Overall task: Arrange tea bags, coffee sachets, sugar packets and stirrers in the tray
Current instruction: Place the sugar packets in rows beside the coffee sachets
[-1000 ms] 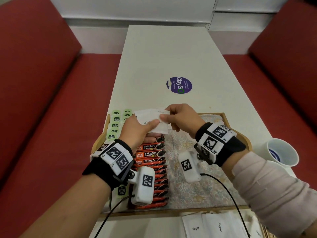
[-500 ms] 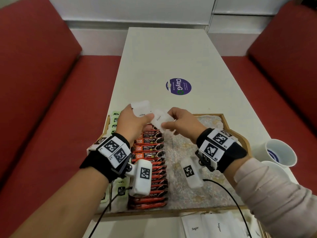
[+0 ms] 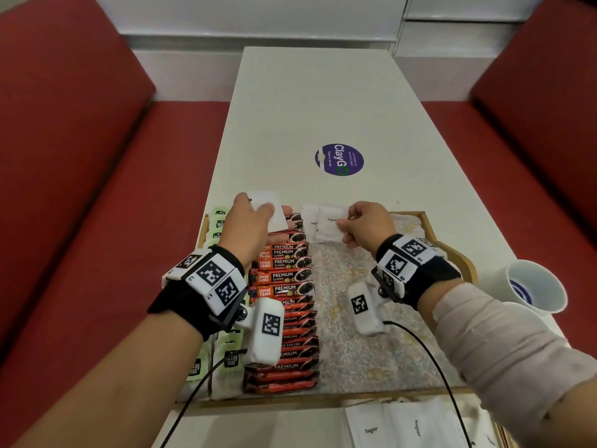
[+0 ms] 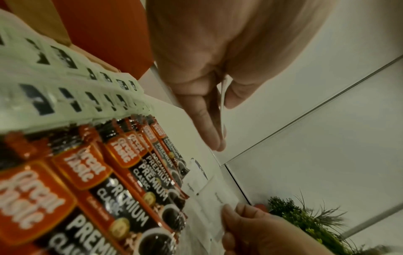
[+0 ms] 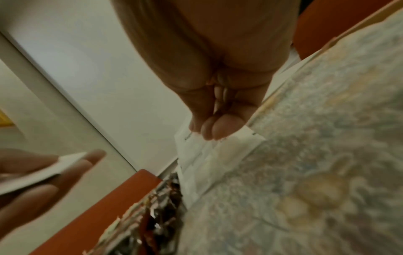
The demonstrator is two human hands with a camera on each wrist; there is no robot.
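Hands have parted, each pinching sugar packets.
Right hand (image 3: 361, 226) holds packets (image 3: 324, 226) just beside the coffee row (image 3: 284, 286); left hand (image 3: 248, 231) holds spares (image 3: 268, 208).

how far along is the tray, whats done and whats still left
Done: tea bags fill the left column of the tray, and coffee sachets sit in a full row beside them.

In hand: the right hand is setting sugar packets at the tray's far end beside the coffee; the left hand holds more sugar.

Left: more sugar packets wait in front of the tray. No stirrers are visible in it.
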